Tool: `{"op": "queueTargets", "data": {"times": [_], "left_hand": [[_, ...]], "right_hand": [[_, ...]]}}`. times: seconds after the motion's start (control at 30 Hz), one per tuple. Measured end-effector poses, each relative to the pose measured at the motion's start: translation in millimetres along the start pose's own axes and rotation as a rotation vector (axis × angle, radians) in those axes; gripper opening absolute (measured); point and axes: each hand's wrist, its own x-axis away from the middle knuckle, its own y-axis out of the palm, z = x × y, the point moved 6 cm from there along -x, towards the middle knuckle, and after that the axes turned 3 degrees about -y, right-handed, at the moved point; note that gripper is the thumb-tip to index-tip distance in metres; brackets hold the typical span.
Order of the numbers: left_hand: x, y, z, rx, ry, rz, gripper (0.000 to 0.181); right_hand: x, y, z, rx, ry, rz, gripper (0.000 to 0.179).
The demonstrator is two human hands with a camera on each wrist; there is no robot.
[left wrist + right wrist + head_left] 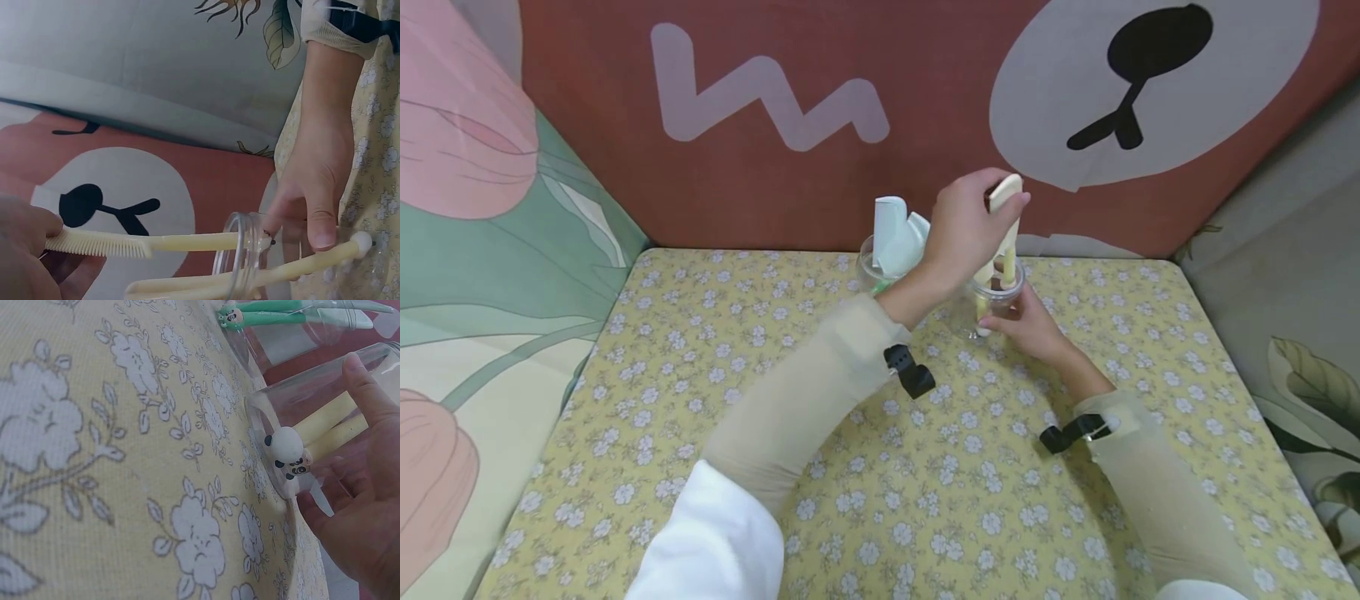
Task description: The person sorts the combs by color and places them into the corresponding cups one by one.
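My left hand [966, 221] pinches a cream comb [1006, 196] by its toothed end. In the left wrist view, the teeth [103, 251] face down and the comb's handle [197, 242] reaches into a clear jar [235, 240]. Another cream handle [306, 265] leans inside that jar, its white end near the bottom. Around the jar's side curl the fingers of my right hand [1033, 329]. The right wrist view shows panda-faced handle ends [287, 445] low in the jar.
Left of that jar stands a second clear jar [867, 271] with pale mint pieces [891, 237] sticking up and green figure-ended handles [269, 314]. Both jars are near the back edge of the floral-clothed table [737, 358], before a brown-red printed backdrop [775, 192].
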Motion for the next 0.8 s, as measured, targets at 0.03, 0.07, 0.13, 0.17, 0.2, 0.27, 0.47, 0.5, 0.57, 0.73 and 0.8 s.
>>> {"op": "queueTargets", "data": {"times": [0.03,0.07,0.13,0.17,0.2,0.27,0.47,0.5,0.57,0.73,0.8], "left_hand": [[-1.0,2.4,-1.1,-0.008,-0.005,-0.002,0.026],[-1.7,4.5,-2.5,-0.017,-0.013,-0.003,0.026],[-2.7,8.2,-6.1,-0.025,-0.028,-0.005,0.026],[-2.7,10.2,-8.4,-0.024,-0.036,-0.008,0.027],[-2.5,12.1,-10.8,-0.025,-0.042,-0.01,0.027],[-2.0,16.0,-15.0,-0.035,-0.049,-0.01,0.027],[1.7,31.0,-19.9,-0.122,-0.047,-0.025,0.035],[2.3,34.3,-19.8,-0.154,-0.047,-0.037,0.036],[3.5,40.5,-19.2,-0.211,-0.041,-0.059,0.038],[3.8,49.4,-19.4,-0.277,-0.034,-0.068,0.031],[3.5,51.0,-20.9,-0.284,-0.044,-0.063,0.031]], "right_hand": [[-0.1,-0.5,0.1,0.001,0.001,0.005,0.095],[0.0,-0.8,0.0,0.007,0.002,0.009,0.096],[0.3,-1.1,0.0,0.017,0.004,0.013,0.096],[0.5,-1.3,-0.2,0.02,0.004,0.014,0.097],[0.5,-1.3,-0.5,0.017,0.001,0.012,0.097],[0.6,-1.0,-1.0,0.005,-0.013,0.003,0.098],[0.2,-0.2,-1.3,-0.037,-0.048,-0.014,0.098],[0.4,-0.2,-1.7,-0.034,-0.048,-0.013,0.097],[0.7,-0.4,-2.3,-0.023,-0.05,-0.013,0.095],[1.1,-1.4,-1.0,0.008,-0.042,-0.002,0.086],[0.8,-1.8,0.8,0.017,-0.038,0.004,0.084]]}}
